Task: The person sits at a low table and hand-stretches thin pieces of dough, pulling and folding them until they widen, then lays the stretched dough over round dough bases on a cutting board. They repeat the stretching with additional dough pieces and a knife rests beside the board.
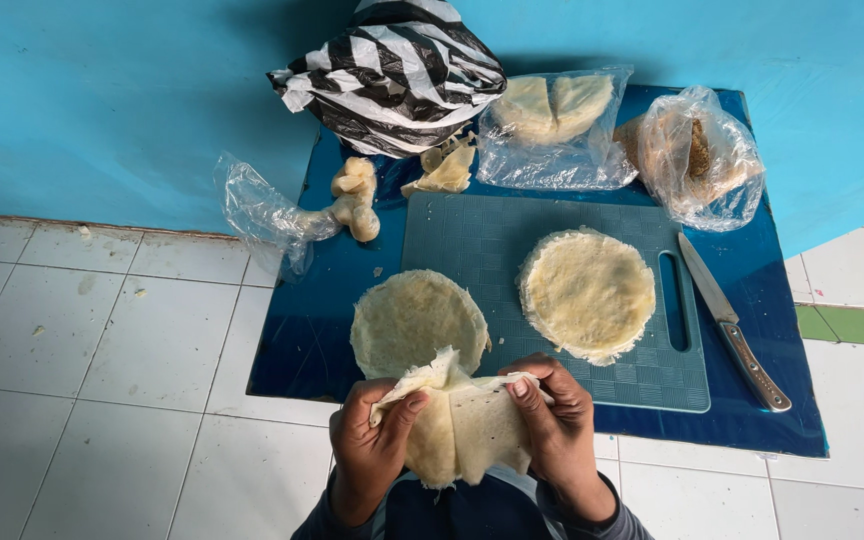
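**Q:** White floor tiles and a blue wall frame the scene; what lies on them?

**A:** A dark blue sheet spread on the floor, carrying a teal cutting board. One round flat wrapper lies on the board near its handle slot; a second round wrapper overlaps the board's left edge.

**Q:** What do the hands hold?

**A:** The left hand and right hand are both closed on a folded wrapper, lifted just in front of the board's near edge. Thumbs pinch its upper rim from either side; the lower part hangs free between the wrists.

**Q:** What else is present?

**A:** A knife lies on the sheet just right of the board, blade away from the person. Along the wall stand a black-and-white striped bag, a clear bag of wrappers and another clear bag with brownish contents. Dough lumps rest beside an empty crumpled clear bag, with scraps nearby.
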Demonstrator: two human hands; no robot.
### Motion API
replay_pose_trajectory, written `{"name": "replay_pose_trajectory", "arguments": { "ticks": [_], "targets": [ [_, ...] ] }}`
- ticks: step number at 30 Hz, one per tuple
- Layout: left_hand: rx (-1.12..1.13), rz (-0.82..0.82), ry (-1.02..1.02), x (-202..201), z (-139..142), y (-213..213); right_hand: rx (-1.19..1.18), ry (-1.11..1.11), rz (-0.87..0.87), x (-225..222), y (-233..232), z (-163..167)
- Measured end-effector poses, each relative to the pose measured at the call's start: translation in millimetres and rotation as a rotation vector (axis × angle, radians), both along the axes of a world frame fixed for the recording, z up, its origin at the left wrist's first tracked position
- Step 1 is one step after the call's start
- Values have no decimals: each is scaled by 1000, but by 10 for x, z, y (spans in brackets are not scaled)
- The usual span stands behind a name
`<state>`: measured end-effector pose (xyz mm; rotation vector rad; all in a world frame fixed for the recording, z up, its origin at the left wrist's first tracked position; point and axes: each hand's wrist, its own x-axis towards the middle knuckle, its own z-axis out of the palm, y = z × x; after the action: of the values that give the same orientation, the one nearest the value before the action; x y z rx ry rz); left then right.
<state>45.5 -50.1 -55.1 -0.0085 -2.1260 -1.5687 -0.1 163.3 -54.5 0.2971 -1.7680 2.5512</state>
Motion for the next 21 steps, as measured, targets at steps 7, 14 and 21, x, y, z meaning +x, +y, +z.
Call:
{"name": "replay_pose_trajectory", "arguments": {
  "ticks": [7, 14, 21],
  "targets": [
    [195, -182, -85, -7, 14, -249, 352, 177, -7, -53, 229, 115],
    [293, -203, -116, 0, -4, -357, 288, 88, 34, -102, 303, 141],
    [186, -328, -185, 8, 49, -569, 510, 385, 52, -129, 500, 300]
  ]
}}
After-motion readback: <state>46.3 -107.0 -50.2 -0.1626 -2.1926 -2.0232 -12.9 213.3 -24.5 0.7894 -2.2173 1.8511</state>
